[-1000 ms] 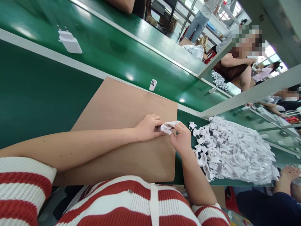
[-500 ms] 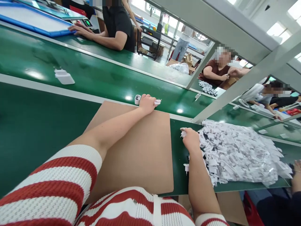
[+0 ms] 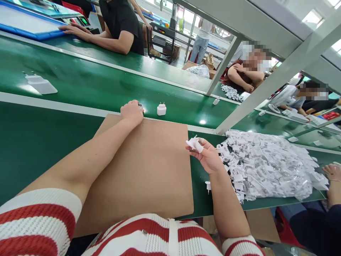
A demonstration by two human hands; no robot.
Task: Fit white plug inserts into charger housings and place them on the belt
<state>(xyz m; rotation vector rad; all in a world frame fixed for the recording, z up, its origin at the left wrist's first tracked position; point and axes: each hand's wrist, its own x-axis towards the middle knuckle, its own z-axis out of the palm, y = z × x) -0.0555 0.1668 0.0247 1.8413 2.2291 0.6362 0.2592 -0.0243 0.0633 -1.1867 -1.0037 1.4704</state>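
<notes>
Left fingers (image 3: 133,103): grasping charger housing (image 3: 141,106), beyond cardboard sheet (image 3: 144,170)
Right fingers (image 3: 206,144): grasping plug piece (image 3: 191,143), sheet's right edge
Two-pin charger (image 3: 161,110): beyond sheet

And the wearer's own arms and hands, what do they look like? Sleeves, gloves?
Red-and-white striped knit sleeves, ending near the elbows in white edges. Forearms bare, no watch or bracelet visible. Right hand has a white fingertip cover on the thumb; left hand shows no glove, though its fingertips are partly hidden.
</notes>
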